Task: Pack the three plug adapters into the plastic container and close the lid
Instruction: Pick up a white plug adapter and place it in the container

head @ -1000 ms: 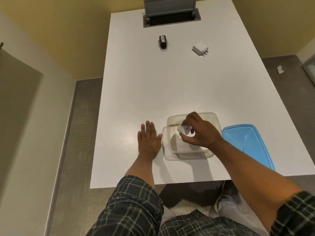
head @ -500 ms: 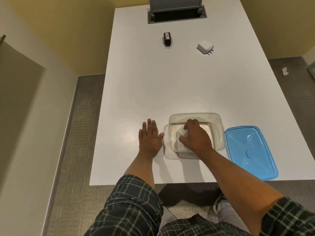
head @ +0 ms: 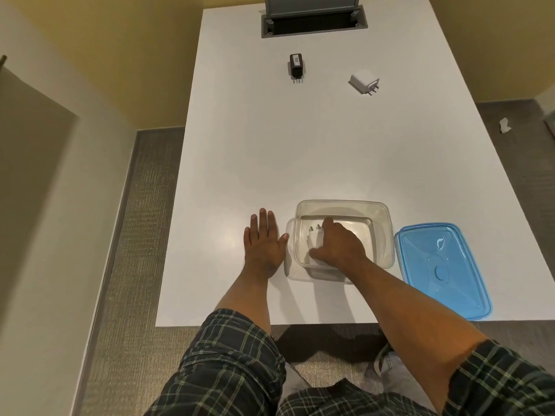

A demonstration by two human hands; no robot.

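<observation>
This looks like an office meeting room. A long white table [head: 300,145] with a plain laminate top carries a grey pop-up power and cable box [head: 313,21] recessed at its far end, its lid [head: 310,4] standing open, the sort of fitting built into conference tables. Around the table lies grey ribbed commercial carpet [head: 135,235], the walls [head: 120,55] are painted a flat mustard yellow, and a plain beige partition or door panel [head: 30,205] stands at the left, with nothing domestic in sight.

Left hand [head: 264,244] lies flat, fingers spread; right hand [head: 338,246] reaches down, fingers curled.
</observation>
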